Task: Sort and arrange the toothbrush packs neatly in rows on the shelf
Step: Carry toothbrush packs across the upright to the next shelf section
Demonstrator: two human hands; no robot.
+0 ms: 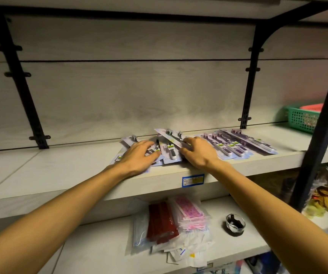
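Observation:
A loose pile of black toothbrush packs (169,153) lies on the white shelf (60,171), in the middle near its front edge. My left hand (137,157) rests flat on the left part of the pile, fingers spread. My right hand (197,153) grips one black toothbrush pack (171,136) and holds it tilted above the pile. To the right, several purple toothbrush packs (238,144) lie side by side in a row. Parts of the pile are hidden under both hands.
A green basket (307,123) with a red one inside stands at the shelf's far right. Black uprights (248,86) and a black post (321,119) frame the bay. On the lower shelf lie bagged masks (171,224), a small glass bowl (235,224) and snack bags (325,196).

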